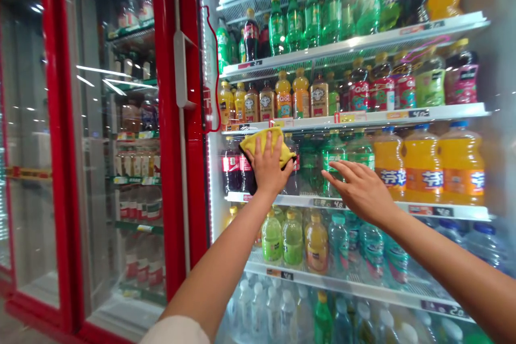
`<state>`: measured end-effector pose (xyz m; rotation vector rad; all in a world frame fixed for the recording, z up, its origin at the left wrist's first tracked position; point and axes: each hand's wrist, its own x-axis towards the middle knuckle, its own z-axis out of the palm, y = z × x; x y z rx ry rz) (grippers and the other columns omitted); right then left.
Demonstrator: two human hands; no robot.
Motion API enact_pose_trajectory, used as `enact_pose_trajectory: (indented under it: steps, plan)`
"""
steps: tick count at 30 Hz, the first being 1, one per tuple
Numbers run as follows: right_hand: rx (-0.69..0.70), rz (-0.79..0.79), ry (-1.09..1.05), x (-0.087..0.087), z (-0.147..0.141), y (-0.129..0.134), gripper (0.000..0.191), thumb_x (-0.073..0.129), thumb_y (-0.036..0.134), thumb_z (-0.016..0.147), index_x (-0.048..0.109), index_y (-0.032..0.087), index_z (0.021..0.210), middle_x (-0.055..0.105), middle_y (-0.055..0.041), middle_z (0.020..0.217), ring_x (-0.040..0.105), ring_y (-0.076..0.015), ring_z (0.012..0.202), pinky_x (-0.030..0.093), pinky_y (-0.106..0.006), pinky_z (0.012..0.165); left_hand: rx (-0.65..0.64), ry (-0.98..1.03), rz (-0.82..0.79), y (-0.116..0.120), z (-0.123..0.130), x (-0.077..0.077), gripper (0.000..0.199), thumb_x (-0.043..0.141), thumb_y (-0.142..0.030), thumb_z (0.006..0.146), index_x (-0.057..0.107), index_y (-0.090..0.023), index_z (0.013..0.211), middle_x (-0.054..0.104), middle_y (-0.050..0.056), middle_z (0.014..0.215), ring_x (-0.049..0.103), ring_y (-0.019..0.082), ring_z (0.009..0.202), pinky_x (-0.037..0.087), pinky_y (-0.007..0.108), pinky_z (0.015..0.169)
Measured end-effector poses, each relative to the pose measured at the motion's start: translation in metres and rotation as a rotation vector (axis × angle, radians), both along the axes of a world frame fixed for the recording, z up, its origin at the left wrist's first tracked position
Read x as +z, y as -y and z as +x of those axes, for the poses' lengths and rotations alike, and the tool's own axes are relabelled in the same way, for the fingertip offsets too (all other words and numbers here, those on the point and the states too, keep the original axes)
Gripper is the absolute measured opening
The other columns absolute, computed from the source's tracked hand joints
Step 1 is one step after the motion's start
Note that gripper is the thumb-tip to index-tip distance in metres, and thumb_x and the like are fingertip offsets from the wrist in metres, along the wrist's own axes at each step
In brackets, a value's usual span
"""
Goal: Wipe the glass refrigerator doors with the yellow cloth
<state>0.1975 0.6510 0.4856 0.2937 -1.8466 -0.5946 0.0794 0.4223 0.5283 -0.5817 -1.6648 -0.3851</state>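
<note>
My left hand (269, 167) presses a yellow cloth (258, 142) with a dark edge flat against the clear glass door of a drinks fridge, its fingers spread over the fabric. The cloth sits in front of dark cola bottles (231, 164). To the right, my right hand (360, 189) is open with its fingers stretched out and nothing in it. It is close to the glass, in front of green bottles (334, 145); whether its fingertips touch the glass I cannot tell.
Behind the glass, shelves (355, 118) carry rows of bottles with price tags. At left stands a red door frame (197, 183) with a pale vertical handle (184, 70). Farther left is another red-framed fridge (70, 172) with stocked shelves. Bright light reflections cross the glass.
</note>
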Motion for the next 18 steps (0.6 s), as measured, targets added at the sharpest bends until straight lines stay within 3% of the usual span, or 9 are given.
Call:
enact_pose_trajectory:
  steps: [3, 6, 8, 11, 14, 16, 18]
  plan:
    - [-0.005, 0.027, 0.015, -0.001, 0.003, -0.007, 0.045, 0.060, 0.015, 0.091, 0.065, 0.026, 0.134, 0.062, -0.0074, 0.145, 0.053, -0.0255, 0.132, 0.039, -0.041, 0.108, -0.055, -0.036, -0.219, -0.023, 0.010, -0.018, 0.074, 0.066, -0.047, 0.090, 0.039, -0.030, 0.156, 0.032, 0.007, 0.168, 0.010, 0.038, 0.158, -0.004, 0.070, 0.124]
    - [-0.004, 0.058, 0.027, -0.005, 0.011, -0.024, 0.045, 0.058, 0.013, 0.092, 0.064, 0.026, 0.134, 0.060, -0.0073, 0.148, 0.053, -0.0252, 0.135, 0.040, -0.042, 0.109, -0.100, -0.068, -0.541, -0.009, 0.009, -0.055, 0.086, 0.072, -0.052, 0.084, 0.034, -0.032, 0.158, 0.031, 0.006, 0.168, 0.011, 0.037, 0.158, -0.006, 0.069, 0.124]
    - [-0.004, 0.068, 0.037, -0.007, 0.018, -0.037, 0.044, 0.057, 0.014, 0.093, 0.064, 0.026, 0.135, 0.059, -0.0066, 0.149, 0.052, -0.0257, 0.137, 0.041, -0.042, 0.109, -0.099, -0.068, -0.660, 0.007, 0.005, -0.066, 0.090, 0.076, -0.053, 0.081, 0.034, -0.035, 0.158, 0.033, 0.004, 0.167, 0.014, 0.035, 0.158, -0.006, 0.066, 0.125]
    - [-0.016, 0.050, 0.051, -0.005, 0.027, -0.054, 0.046, 0.057, 0.015, 0.093, 0.063, 0.029, 0.137, 0.058, -0.0060, 0.150, 0.051, -0.0262, 0.138, 0.042, -0.044, 0.109, -0.066, -0.042, -0.474, 0.007, 0.002, -0.046, 0.084, 0.075, -0.050, 0.083, 0.037, -0.036, 0.156, 0.033, 0.003, 0.167, 0.015, 0.034, 0.158, -0.005, 0.064, 0.126]
    - [-0.031, 0.018, 0.040, -0.004, 0.030, -0.063, 0.048, 0.057, 0.014, 0.093, 0.062, 0.029, 0.138, 0.058, -0.0066, 0.150, 0.051, -0.0260, 0.138, 0.043, -0.044, 0.110, -0.058, -0.021, -0.141, -0.027, 0.008, -0.007, 0.074, 0.067, -0.045, 0.090, 0.037, -0.031, 0.157, 0.029, 0.004, 0.169, 0.010, 0.037, 0.159, -0.005, 0.068, 0.125]
    - [-0.034, 0.007, 0.032, -0.007, 0.030, -0.067, 0.050, 0.057, 0.012, 0.092, 0.061, 0.028, 0.139, 0.056, -0.0072, 0.151, 0.050, -0.0257, 0.140, 0.043, -0.044, 0.112, -0.080, -0.021, -0.085, -0.052, 0.017, 0.006, 0.071, 0.064, -0.043, 0.092, 0.038, -0.030, 0.157, 0.028, 0.005, 0.169, 0.009, 0.039, 0.158, -0.007, 0.069, 0.124]
    - [-0.030, 0.005, 0.040, -0.013, 0.030, -0.071, 0.053, 0.056, 0.008, 0.091, 0.059, 0.027, 0.141, 0.053, -0.0076, 0.154, 0.047, -0.0254, 0.143, 0.042, -0.045, 0.114, -0.103, -0.035, -0.152, -0.068, 0.024, 0.001, 0.071, 0.065, -0.044, 0.092, 0.039, -0.030, 0.157, 0.028, 0.005, 0.169, 0.009, 0.039, 0.158, -0.009, 0.070, 0.123]
